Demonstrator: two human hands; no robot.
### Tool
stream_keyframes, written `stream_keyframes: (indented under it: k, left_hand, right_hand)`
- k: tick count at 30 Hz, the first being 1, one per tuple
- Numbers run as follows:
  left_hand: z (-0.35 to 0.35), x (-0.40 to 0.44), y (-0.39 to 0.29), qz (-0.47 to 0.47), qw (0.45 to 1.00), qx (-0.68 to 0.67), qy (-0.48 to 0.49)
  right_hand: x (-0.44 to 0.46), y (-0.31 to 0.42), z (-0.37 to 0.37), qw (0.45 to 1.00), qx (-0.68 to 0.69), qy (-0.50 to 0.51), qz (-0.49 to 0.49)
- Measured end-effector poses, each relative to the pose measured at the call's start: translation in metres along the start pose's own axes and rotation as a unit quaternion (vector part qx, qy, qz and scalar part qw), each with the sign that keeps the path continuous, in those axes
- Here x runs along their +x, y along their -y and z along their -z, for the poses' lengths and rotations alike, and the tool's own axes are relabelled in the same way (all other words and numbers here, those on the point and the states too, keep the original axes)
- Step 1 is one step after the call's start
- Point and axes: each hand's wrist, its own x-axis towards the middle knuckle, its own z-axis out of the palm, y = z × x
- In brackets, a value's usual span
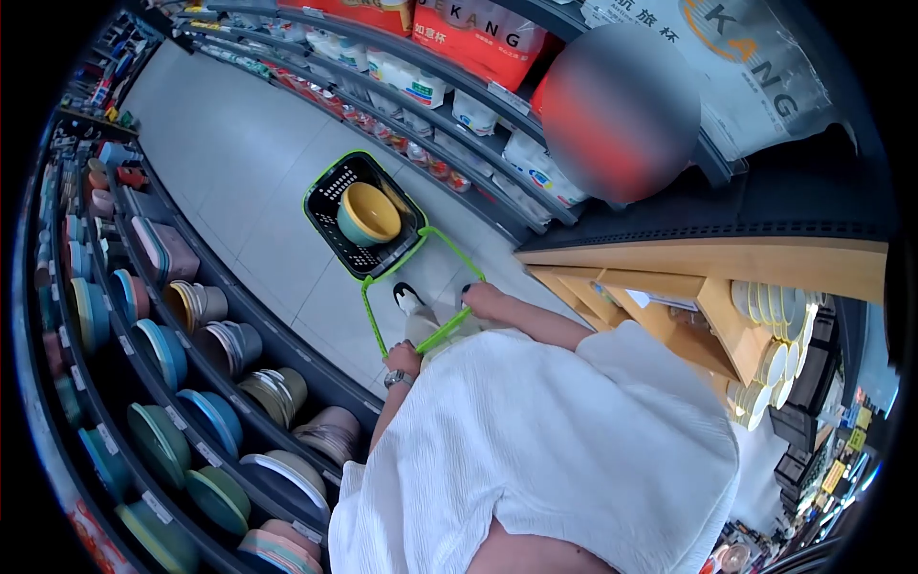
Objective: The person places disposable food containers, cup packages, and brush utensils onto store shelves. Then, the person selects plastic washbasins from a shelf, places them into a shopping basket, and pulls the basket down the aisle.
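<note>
A black shopping basket (330, 206) with a green rim stands on the floor ahead of me, its long green handle (442, 332) pulled up toward my body. Inside lie nested bowls (371, 212), the inner one yellow and the outer one pale green. My left hand (404, 358), with a watch at the wrist, is wrapped round one end of the handle's grip. At the other end my right hand (485, 300) also closes on the handle.
Shelves on the left carry stacks of colourful basins (163, 351). On the right, racks hold red packs (475, 40) and white packages (406, 78). A wooden display unit (712, 325) with stacked plates (765, 368) stands close on my right. Pale floor tiles (234, 158) run between the shelves.
</note>
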Motion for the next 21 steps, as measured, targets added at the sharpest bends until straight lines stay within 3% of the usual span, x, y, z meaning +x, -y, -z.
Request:
stream_keyframes:
  k: [3, 5, 6, 8, 11, 15, 17, 21]
  left_hand:
    - [0.043, 0.000, -0.002, -0.045, 0.998, -0.037, -0.034]
    - [0.067, 0.004, 0.005, -0.109, 0.988, -0.088, -0.065]
    - [0.075, 0.008, 0.009, -0.115, 0.987, -0.086, -0.066]
    - [0.090, 0.016, 0.018, -0.160, 0.977, -0.127, -0.058]
    - [0.116, 0.029, 0.032, -0.232, 0.960, -0.154, -0.042]
    - [0.157, 0.035, 0.039, -0.264, 0.954, -0.137, -0.030]
    - [0.174, 0.031, 0.041, -0.266, 0.959, -0.055, -0.078]
    - [0.200, 0.026, 0.040, -0.270, 0.956, -0.068, -0.089]
  right_hand:
    - [0.012, 0.004, 0.028, 0.999, 0.011, 0.034, -0.033]
    - [0.017, 0.006, 0.047, 0.996, 0.025, -0.067, -0.054]
    - [0.020, 0.006, 0.053, 0.995, 0.024, -0.070, -0.059]
    - [0.023, 0.008, 0.061, 0.987, 0.042, -0.152, -0.027]
    - [0.028, 0.016, 0.068, 0.973, 0.113, -0.190, -0.061]
    - [0.048, 0.028, 0.080, 0.959, 0.098, -0.252, -0.086]
    - [0.054, 0.037, 0.093, 0.955, 0.074, -0.278, -0.075]
    - [0.063, 0.054, 0.111, 0.937, 0.033, -0.335, -0.089]
